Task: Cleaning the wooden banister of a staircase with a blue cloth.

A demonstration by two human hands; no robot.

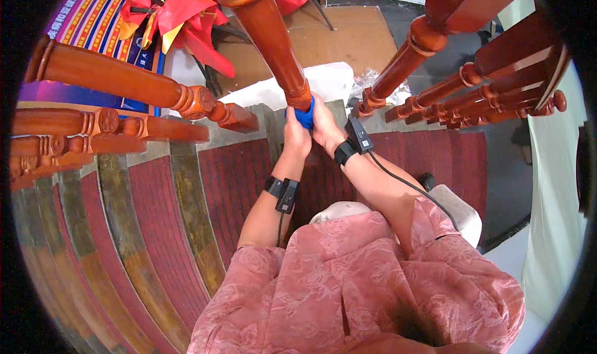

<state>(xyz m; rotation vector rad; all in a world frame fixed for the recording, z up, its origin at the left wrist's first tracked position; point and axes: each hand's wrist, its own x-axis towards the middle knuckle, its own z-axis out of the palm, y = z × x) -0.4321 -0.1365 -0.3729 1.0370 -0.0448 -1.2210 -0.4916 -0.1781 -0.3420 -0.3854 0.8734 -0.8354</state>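
Both hands are wrapped around the lower part of a turned, reddish-brown wooden baluster point(273, 36), with a blue cloth point(305, 116) between them and the wood. My left hand point(297, 132) lies along the baluster's left side, its thumb pointing up. On the right side, my right hand point(324, 120) presses the same cloth. Most of the fingertips are hidden behind the baluster and the cloth. Each wrist wears a black strap with a small black device and a cable.
Carpeted stairs point(158, 218) curve down the left. More wooden balusters point(116, 81) stand left and right point(401, 64). Beyond them are red and gold wrappings point(186, 22), a printed board point(93, 74) bearing writing, a brown board point(345, 36) and clear plastic point(368, 85). A pale curtain point(552, 167) hangs right.
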